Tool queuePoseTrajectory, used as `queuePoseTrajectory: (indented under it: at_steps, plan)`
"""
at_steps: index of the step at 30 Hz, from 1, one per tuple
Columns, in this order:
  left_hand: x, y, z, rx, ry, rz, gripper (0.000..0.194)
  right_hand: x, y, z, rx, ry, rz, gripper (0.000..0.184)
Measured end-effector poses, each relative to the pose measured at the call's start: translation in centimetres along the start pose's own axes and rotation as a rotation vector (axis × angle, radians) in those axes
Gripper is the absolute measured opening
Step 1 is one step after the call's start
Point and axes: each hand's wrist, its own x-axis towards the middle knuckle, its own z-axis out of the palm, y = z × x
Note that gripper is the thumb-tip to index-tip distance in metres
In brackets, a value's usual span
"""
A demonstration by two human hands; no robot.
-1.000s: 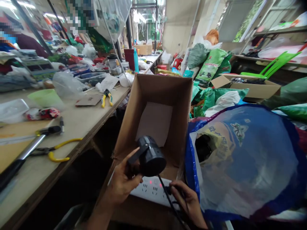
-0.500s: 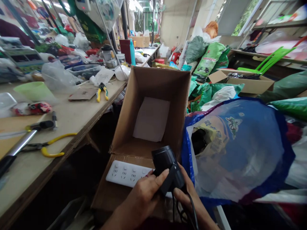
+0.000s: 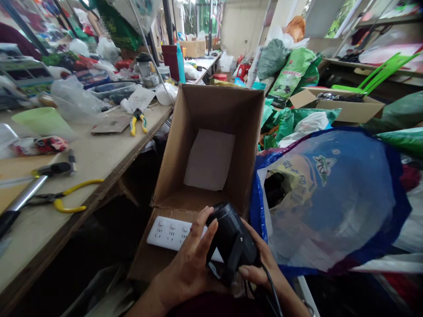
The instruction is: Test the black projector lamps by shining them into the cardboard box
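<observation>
A black spotlight-like device [image 3: 228, 233], with a cylindrical head, a side bracket and a trailing cable, is held tilted in front of me. My right hand [image 3: 264, 264] wraps its right and lower side, thumb across the near end by the cable. At its left edge is my left hand [image 3: 188, 259], fingers apart and raised; whether the fingertips press on the device cannot be told. Beneath lies a white power strip [image 3: 165, 233] on the flap of an upright cardboard box [image 3: 170, 176]. My left hand and the device cover the strip's right part.
A pale sheet [image 3: 209, 158] lies inside the box. On the workbench [image 3: 99, 154] at left are yellow-handled pliers [image 3: 71, 198], cutters [image 3: 138, 122] and a hammer [image 3: 36, 185]. At right a blue-edged plastic sack [image 3: 330, 202] gapes open with dark items inside.
The left thumb has come off the bracket, and the left fingers have spread and risen along the device's left side. The device has turned slightly in my right hand.
</observation>
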Motion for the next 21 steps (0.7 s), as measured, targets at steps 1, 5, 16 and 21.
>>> queuePoseTrajectory:
  at_steps: [1,5,16,21]
  plan:
    - [0.0,-0.1,0.0,-0.003,0.01,0.002,0.116,0.0,0.0,-0.1,-0.007,-0.003,0.002,0.083]
    - [-0.1,-0.2,-0.2,-0.015,0.045,0.005,0.102,0.1,0.4,-0.7,-0.021,0.002,-0.015,0.085]
    - [1.0,0.9,-3.1,-0.232,0.054,-0.254,0.059,-0.2,-1.2,-1.4,0.0,-0.16,0.075,0.086]
    - [2.6,1.2,-3.4,-0.311,-0.167,-0.284,0.089,-1.6,-0.3,-0.4,0.334,-0.219,0.258,0.08]
